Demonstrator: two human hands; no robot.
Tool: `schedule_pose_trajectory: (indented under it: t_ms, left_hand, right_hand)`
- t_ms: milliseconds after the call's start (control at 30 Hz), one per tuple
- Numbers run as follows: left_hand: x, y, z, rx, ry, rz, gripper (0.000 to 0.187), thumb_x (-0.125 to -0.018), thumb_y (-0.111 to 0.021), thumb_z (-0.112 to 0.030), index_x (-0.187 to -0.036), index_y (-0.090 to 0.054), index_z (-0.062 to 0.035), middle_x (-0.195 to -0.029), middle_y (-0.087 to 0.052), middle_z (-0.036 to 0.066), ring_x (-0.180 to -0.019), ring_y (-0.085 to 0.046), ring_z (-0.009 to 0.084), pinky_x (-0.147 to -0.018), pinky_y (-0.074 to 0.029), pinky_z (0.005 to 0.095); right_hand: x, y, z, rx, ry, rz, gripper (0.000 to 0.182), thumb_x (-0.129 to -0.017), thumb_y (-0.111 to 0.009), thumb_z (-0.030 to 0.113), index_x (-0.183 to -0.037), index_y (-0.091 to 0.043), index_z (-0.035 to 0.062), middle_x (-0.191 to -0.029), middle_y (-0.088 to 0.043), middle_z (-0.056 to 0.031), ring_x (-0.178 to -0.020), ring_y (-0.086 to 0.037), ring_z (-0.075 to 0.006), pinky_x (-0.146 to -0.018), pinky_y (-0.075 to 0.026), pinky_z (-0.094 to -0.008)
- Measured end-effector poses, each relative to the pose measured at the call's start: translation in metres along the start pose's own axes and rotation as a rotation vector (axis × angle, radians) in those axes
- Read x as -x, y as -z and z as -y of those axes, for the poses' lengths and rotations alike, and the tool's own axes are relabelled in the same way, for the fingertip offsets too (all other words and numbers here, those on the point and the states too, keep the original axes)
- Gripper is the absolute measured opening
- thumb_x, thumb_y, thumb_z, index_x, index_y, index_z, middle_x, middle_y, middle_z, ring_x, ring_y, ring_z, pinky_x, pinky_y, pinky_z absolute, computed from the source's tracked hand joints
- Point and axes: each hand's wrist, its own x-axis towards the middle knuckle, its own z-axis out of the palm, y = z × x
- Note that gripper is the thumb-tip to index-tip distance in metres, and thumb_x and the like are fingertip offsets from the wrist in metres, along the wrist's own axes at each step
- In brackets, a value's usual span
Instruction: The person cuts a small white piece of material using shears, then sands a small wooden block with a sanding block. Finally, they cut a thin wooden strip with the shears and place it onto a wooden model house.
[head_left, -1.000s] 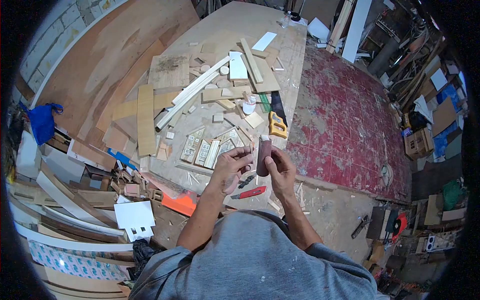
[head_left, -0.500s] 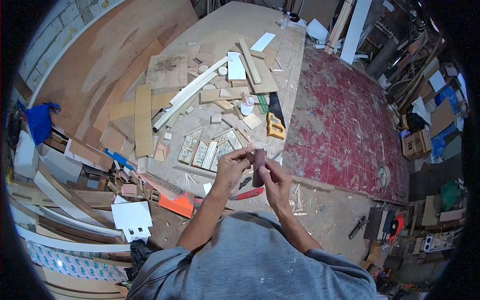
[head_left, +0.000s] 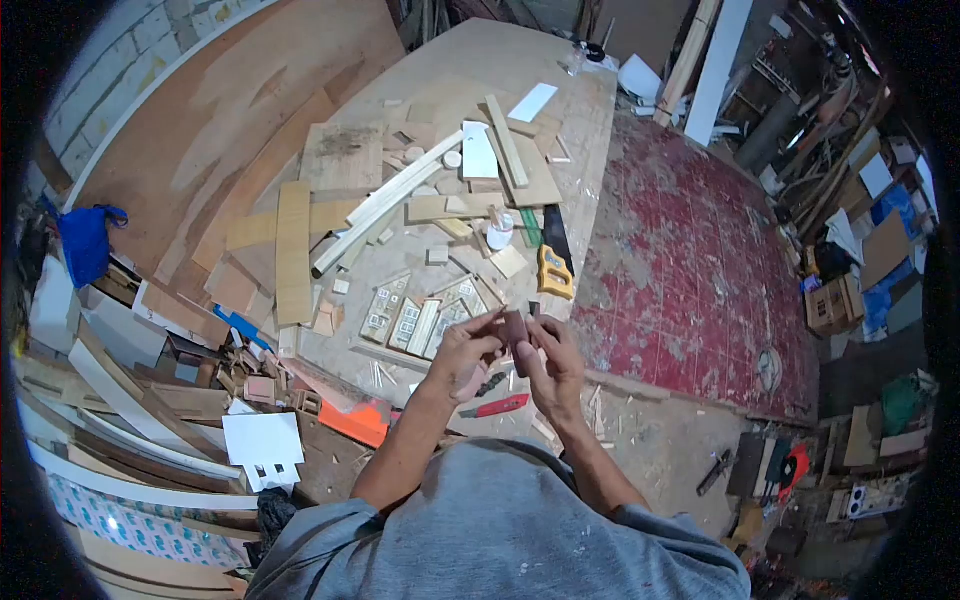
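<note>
In front of my chest, my right hand (head_left: pixel 556 372) is closed round a curved reddish-brown strip that looks like sandpaper (head_left: pixel 516 328), its thumb pressed along it. My left hand (head_left: pixel 462 352) is closed in a pinch with its fingertips at the strip's left edge; anything small between them is hidden. Just beyond my hands, a model house front of pale wood (head_left: pixel 410 318) with small windows lies on the worktable (head_left: pixel 400 372). Below my hands lies a red-handled utility knife (head_left: pixel 497 406).
A handsaw with a yellow handle (head_left: pixel 555 273) lies at the table's right side, near a white container (head_left: pixel 498 233). Wood strips (head_left: pixel 390 203) and offcuts cover the middle. An orange object (head_left: pixel 353 424) is at the lower left. Red flooring (head_left: pixel 690 270) stretches to the right.
The strip sits slightly lower and more tilted, with my right hand turned around it. The whole view has shifted a little as my head moved.
</note>
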Motion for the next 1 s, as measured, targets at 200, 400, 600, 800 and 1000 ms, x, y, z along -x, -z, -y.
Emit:
schedule_pose_trajectory:
  t_ms: [200,400,600,800,1000]
  left_hand:
    - [0.011,0.003,-0.01,0.136,0.129,0.102,0.036,-0.09,-0.064,0.002,-0.125,-0.064,-0.0043,-0.1,-0.07,0.001,-0.078,-0.061,0.0071,-0.073,-0.05,0.0207]
    - [0.012,0.008,-0.006,0.26,0.184,0.2,0.04,-0.091,-0.063,0.001,-0.13,-0.06,-0.0046,-0.108,-0.069,0.003,-0.09,-0.065,0.0093,-0.081,-0.053,0.0236]
    - [0.02,0.003,-0.009,0.298,0.177,0.228,0.044,-0.092,-0.058,0.003,-0.135,-0.055,-0.0026,-0.112,-0.068,0.006,-0.094,-0.066,0.0126,-0.088,-0.054,0.0271]
    - [0.018,0.007,-0.01,0.285,0.197,0.208,0.044,-0.092,-0.062,0.0,-0.135,-0.056,-0.0045,-0.112,-0.07,0.006,-0.087,-0.067,0.012,-0.08,-0.055,0.0263]
    - [0.013,0.015,0.002,0.223,0.138,0.135,0.036,-0.089,-0.067,0.002,-0.125,-0.063,-0.0028,-0.105,-0.07,0.005,-0.084,-0.066,0.0115,-0.076,-0.053,0.0244]
  right_hand:
    - [-0.023,0.019,-0.009,0.007,0.185,0.126,0.042,-0.085,-0.07,-0.001,-0.125,-0.065,0.0093,-0.115,-0.059,-0.0185,-0.097,-0.063,-0.0277,-0.078,-0.053,-0.0345]
    - [-0.021,0.035,-0.002,0.088,0.343,0.259,0.049,-0.081,-0.071,-0.003,-0.127,-0.063,0.0127,-0.122,-0.057,-0.0197,-0.103,-0.062,-0.0346,-0.084,-0.053,-0.0399]
    - [-0.023,0.04,-0.009,0.106,0.364,0.277,0.054,-0.08,-0.071,-0.005,-0.13,-0.061,0.0146,-0.12,-0.058,-0.0184,-0.099,-0.061,-0.0326,-0.081,-0.053,-0.0394]
    - [-0.02,0.038,-0.008,0.113,0.367,0.252,0.045,-0.081,-0.072,-0.002,-0.122,-0.065,0.0138,-0.113,-0.062,-0.0156,-0.097,-0.063,-0.0324,-0.08,-0.053,-0.0404]
    - [-0.032,0.048,-0.034,0.055,0.093,0.059,0.039,-0.084,-0.069,-0.001,-0.122,-0.066,0.0068,-0.121,-0.06,-0.0215,-0.103,-0.063,-0.0336,-0.082,-0.052,-0.0385]
